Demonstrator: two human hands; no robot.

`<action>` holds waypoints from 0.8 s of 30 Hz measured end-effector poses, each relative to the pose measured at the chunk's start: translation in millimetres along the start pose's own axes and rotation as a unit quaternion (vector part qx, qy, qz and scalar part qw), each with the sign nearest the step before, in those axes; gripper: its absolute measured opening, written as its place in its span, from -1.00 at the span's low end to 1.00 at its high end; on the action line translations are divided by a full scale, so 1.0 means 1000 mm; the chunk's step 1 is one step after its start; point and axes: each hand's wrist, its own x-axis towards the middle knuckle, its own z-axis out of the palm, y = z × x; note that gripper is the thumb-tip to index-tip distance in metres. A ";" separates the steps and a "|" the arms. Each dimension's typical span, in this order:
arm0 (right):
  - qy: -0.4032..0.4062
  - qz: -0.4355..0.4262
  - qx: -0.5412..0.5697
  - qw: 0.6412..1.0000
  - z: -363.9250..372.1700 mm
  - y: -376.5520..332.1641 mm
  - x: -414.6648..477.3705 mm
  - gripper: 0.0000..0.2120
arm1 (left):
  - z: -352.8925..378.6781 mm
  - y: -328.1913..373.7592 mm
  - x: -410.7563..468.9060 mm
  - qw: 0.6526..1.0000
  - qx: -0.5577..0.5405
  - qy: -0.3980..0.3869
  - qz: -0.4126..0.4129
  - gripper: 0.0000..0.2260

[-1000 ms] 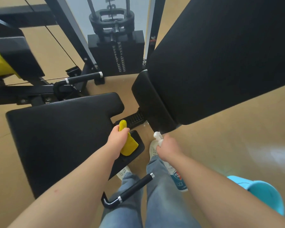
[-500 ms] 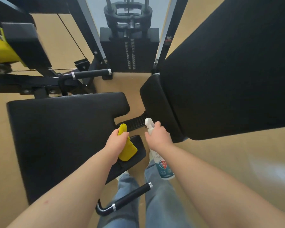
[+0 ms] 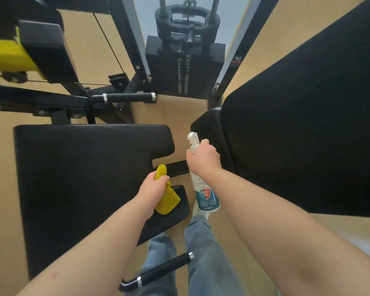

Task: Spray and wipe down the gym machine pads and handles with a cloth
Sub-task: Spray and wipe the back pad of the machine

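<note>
My left hand (image 3: 153, 192) grips a folded yellow cloth (image 3: 166, 198) above the near right corner of the black seat pad (image 3: 83, 178). My right hand (image 3: 203, 159) holds a white spray bottle (image 3: 203, 195) upright by its neck, with the nozzle pointing away from me, in the gap between the seat pad and the large black back pad (image 3: 308, 135) on the right. A black handle (image 3: 126, 97) sticks out beyond the seat pad. Another black handle (image 3: 165, 269) lies near my legs.
The weight stack (image 3: 185, 69) and its frame stand straight ahead. A yellow and black machine part (image 3: 26, 54) is at the upper left. My jeans-clad legs (image 3: 201, 263) stand on tan floor (image 3: 254, 231) between the pads.
My right hand has lifted the spray bottle up and forward, from low beside my leg to level with the seat pad's edge. My left hand with the cloth has barely moved.
</note>
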 end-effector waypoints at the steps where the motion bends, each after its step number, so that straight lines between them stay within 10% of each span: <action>1: -0.003 -0.002 -0.005 1.000 0.001 -0.001 0.003 -0.63 | 0.000 0.000 0.002 1.000 0.000 -0.001 -0.001 -0.54; 24: -0.098 0.116 -0.058 0.987 0.039 0.078 -0.093 -0.66 | -0.003 -0.011 0.003 0.999 -0.001 -0.044 0.017 -0.54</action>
